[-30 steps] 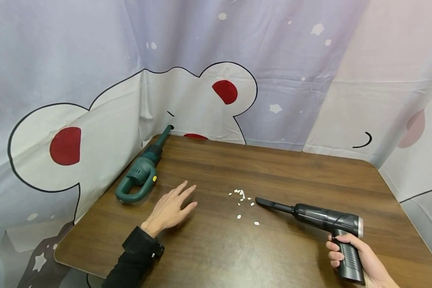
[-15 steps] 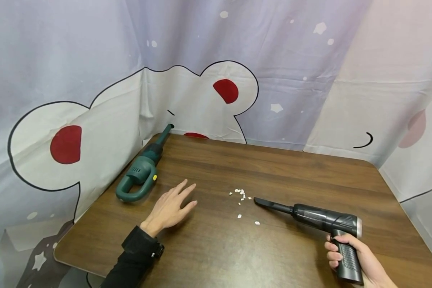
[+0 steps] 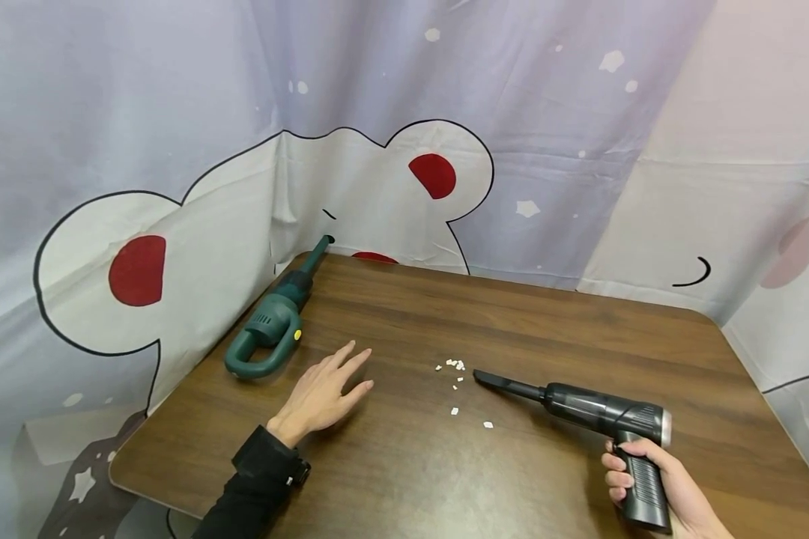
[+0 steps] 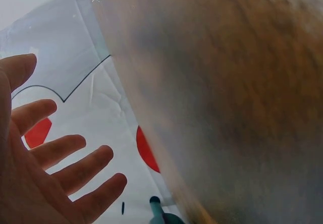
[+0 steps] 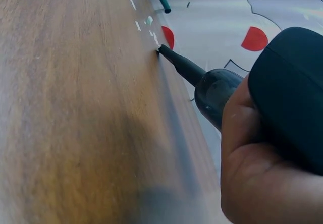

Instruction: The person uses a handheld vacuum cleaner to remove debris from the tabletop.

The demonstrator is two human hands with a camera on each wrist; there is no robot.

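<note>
My right hand grips the ridged handle of a black handheld vacuum cleaner, fingers curled round it and the thumb near its top. The flat nozzle points left, its tip low over the table beside a scatter of small white scraps. In the right wrist view the nozzle tip is right at a line of these scraps. My left hand holds nothing; its fingers are spread above the table left of the scraps. In the left wrist view that hand shows all its fingers apart.
A dark green handheld blower-like tool with a loop handle lies along the left edge of the brown wooden table. A patterned cloth hangs close behind the table and at its sides.
The vacuum's nozzle has shifted slightly left toward the scraps. A couple of scraps near its tip are gone from the table. The left hand stays about where it was; the head view has shifted slightly.
</note>
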